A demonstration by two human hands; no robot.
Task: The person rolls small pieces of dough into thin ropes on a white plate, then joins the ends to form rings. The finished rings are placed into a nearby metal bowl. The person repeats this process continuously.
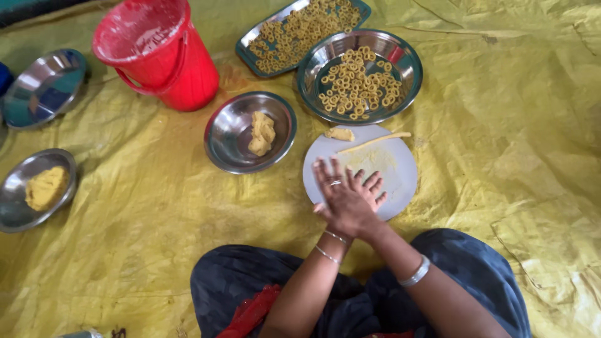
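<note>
Floor covered by a crumpled yellow plastic sheet [513, 125], creased all over, darker stains near the red bucket. Person sits at the near edge, dark clothing over the knees, bangles on both wrists. No walls in view.

Left to right. Far left edge: an empty steel bowl [44, 87], tilted, reflecting blue. Nearer along the same edge, a second steel dish with a yellow lump [42, 188] of dough in it. Then the red bucket [156, 53], inner wall dusted white, handle down. Just right of it, toward the middle, a steel bowl [250, 131] with a folded piece of pale dough [261, 133] inside. At the far edge, a rectangular tray [253, 39] heaped with small dough rings; overlapping its near corner, a round steel plate [410, 69] also holding rings [357, 84], loosely piled.

Directly nearer, touching that plate's rim: a white round board [400, 181], smeared yellow. On its far side a small dough piece [340, 134] and a thin rolled dough strand [374, 141], lying slantwise.

The hands sit over the board's near left part, crossed: left hand [335, 188] on top, ringed, fingers spread flat; right hand [369, 191] beneath, fingers showing past it. Palms pressed together, grip flat and open; whether dough lies between them, cannot tell. The hands hide the board's near left rim.
</note>
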